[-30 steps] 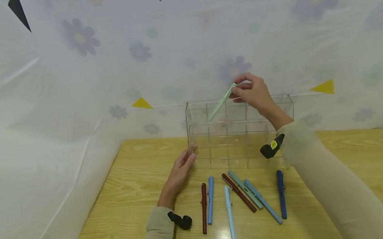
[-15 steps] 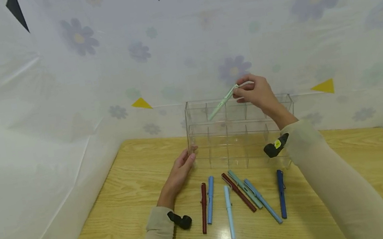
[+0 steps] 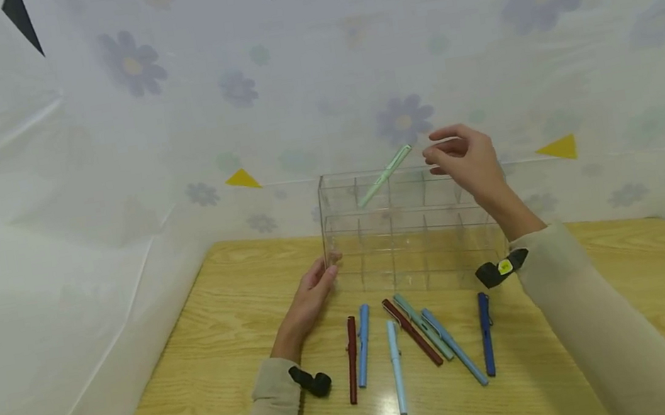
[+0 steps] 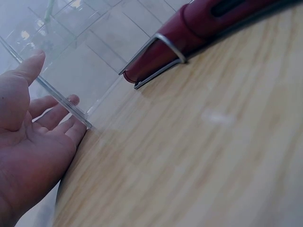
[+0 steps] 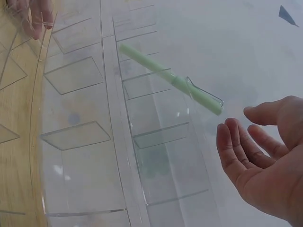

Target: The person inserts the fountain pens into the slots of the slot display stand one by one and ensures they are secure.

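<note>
A light green pen (image 3: 386, 174) leans diagonally in the upper row of a clear acrylic organizer (image 3: 405, 215), its clip end sticking up past the top. In the right wrist view the pen (image 5: 173, 80) lies across the dividers, apart from my fingers. My right hand (image 3: 469, 160) hovers to its right with loosely bent fingers and nothing between them. My left hand (image 3: 310, 304) holds the organizer's left end. In the left wrist view its fingers (image 4: 57, 113) curl round the clear side edge, partly seen through the plastic.
Several pens lie on the wooden table (image 3: 202, 370) before the organizer: dark red pens (image 3: 352, 360) (image 3: 412, 332), a blue pen (image 3: 363, 346), a pale blue pen (image 3: 397, 368), a teal pen (image 3: 423, 326), another blue pen (image 3: 454, 347) and a navy pen (image 3: 487, 333). A flowered curtain (image 3: 323, 58) hangs behind.
My right hand has let go of the light green pen and moved right, away from it. The pen stays leaning in the organizer. My left hand keeps its place.
</note>
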`<state>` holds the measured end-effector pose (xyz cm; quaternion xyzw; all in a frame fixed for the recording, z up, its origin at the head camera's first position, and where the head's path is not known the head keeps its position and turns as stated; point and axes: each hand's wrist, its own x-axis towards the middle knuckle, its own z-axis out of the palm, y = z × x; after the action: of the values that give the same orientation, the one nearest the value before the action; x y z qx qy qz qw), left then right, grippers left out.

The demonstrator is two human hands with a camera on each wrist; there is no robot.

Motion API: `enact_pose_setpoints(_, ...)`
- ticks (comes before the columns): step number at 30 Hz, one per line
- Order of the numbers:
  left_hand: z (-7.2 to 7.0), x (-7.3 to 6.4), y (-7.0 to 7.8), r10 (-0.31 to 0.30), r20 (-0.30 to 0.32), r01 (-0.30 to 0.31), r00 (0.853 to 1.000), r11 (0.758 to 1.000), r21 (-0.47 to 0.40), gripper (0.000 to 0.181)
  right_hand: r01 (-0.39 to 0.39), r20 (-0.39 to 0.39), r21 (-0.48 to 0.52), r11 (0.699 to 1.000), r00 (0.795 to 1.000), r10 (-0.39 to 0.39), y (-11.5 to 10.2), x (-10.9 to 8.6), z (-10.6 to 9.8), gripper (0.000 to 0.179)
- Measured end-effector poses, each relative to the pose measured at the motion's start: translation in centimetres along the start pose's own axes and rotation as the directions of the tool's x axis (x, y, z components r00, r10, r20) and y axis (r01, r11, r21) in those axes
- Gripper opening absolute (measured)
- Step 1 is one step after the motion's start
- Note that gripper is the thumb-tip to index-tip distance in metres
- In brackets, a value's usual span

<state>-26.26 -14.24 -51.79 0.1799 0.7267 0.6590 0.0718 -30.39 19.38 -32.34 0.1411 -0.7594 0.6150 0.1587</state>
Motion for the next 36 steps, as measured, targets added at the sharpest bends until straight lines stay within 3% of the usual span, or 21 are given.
enact_pose_setpoints(12, -0.1, 0.3, -0.3, -0.011, -0.024, 0.011, 1.0, 1.0, -0.005, 0.051, 0.048, 0.052, -0.042, 0.998, 0.998, -0.046, -0.5, -4.4, -1.5, 0.031)
enact_pose_setpoints(18, -0.2, 0.5, -0.2, -0.02, -0.026, 0.02, 0.999, 1.0, -0.003, 0.05, 0.006, 0.068, -0.057, 0.998, 0.998, -0.002, 0.5, -7.1, -2.5, 0.033)
enact_pose_setpoints(36, -0.7, 0.8, -0.1, -0.012, -0.034, 0.012, 0.999, 1.0, -0.013, 0.052, -0.062, 0.006, -0.151, 0.987, 0.998, 0.063, 3.8, -14.0, -3.8, 0.033)
